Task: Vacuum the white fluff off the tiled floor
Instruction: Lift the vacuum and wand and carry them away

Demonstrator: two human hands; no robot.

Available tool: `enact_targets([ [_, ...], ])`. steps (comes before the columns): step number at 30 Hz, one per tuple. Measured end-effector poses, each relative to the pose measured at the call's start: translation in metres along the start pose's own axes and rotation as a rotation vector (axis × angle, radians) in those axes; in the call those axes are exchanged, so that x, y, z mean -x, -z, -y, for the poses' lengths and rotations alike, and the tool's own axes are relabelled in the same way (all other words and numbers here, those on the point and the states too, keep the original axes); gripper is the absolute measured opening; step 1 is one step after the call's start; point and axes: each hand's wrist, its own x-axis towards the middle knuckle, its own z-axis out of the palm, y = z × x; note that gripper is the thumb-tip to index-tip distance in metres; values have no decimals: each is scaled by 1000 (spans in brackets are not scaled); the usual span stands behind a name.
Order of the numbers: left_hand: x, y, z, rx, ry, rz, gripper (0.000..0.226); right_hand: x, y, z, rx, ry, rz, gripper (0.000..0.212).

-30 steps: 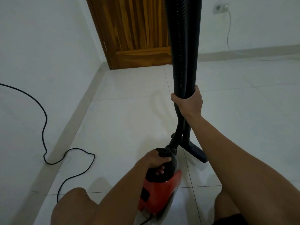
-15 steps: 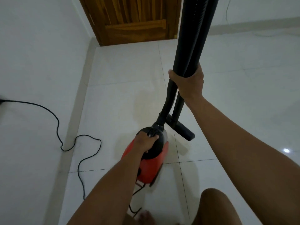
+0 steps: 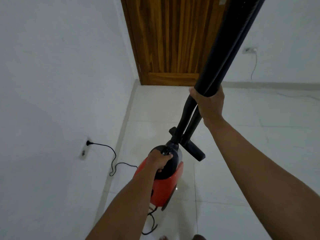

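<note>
White glossy tiled floor (image 3: 242,153), grey grout lines, corner by a wood-grain door (image 3: 173,40). No fluff visible anywhere in view.

L hand (image 3: 160,160) curled round the black dome handle of the red vacuum (image 3: 164,191), smooth hard plastic. R hand (image 3: 208,104) wrapped round hose (image 3: 225,54) + rigid tube, bundled together. Flat wedge nozzle (image 3: 194,150) sits beside the canister, prob. off the floor, can't confirm.

Risks: thin black cord (image 3: 110,153) runs to wall socket (image 3: 88,142), w/ a loop trailing under the canister. Trip or yanked plug if carried far. Bundle may slip; nozzle could knock tile.
</note>
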Motion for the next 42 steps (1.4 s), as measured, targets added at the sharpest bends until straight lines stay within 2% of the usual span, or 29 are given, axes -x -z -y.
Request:
enact_targets([
  [8, -59, 62, -27, 93, 113, -44, 36, -72, -74, 9, -70, 81, 145, 52],
  [14, -159, 103, -76, 150, 192, -96, 41, -187, -150, -8, -71, 65, 266, 60],
  [21, -253, 170, -156, 253, 239, -162, 43, -328, -241, 8, -156, 67, 420, 58],
  [26, -339, 226, -194, 308, 261, -171, 48, -408, -327, 4, -188, 74, 474, 73],
  [30, -427, 273, -215, 354, 293, -159, 50, -477, -408, -13, -118, 72, 480, 78],
  [35, -526, 336, -242, 288, 311, -91, 46, -564, -496, -27, -54, 32, 509, 67],
  [42, -633, 434, -267, 194, 305, -85, 48, -671, -594, -34, -48, -26, 497, 61],
])
